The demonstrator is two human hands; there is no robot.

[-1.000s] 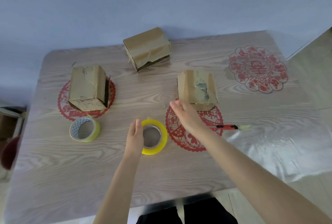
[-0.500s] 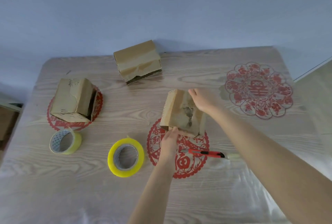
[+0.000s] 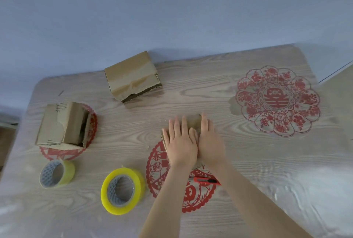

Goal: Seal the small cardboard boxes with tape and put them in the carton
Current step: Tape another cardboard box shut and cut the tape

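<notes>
Brown cardboard shows between two flat hands: the small cardboard box [image 3: 193, 121] lies on the wood-grain table [image 3: 210, 89], over the far edge of a round red paper cut-out [image 3: 158, 163]. The left hand [image 3: 180, 142] and right hand [image 3: 209, 140] rest side by side on its top, fingers straight and pressing, curled round nothing. Left of this box and nearer the person lies a bright yellow tape roll [image 3: 138, 184], with a paler tape roll [image 3: 68, 171] farther left. A second brown box [image 3: 63, 125] sits well to its left, a third brown box [image 3: 131, 77] beyond it. A red utility knife [image 3: 206, 180] lies just nearer than it.
</notes>
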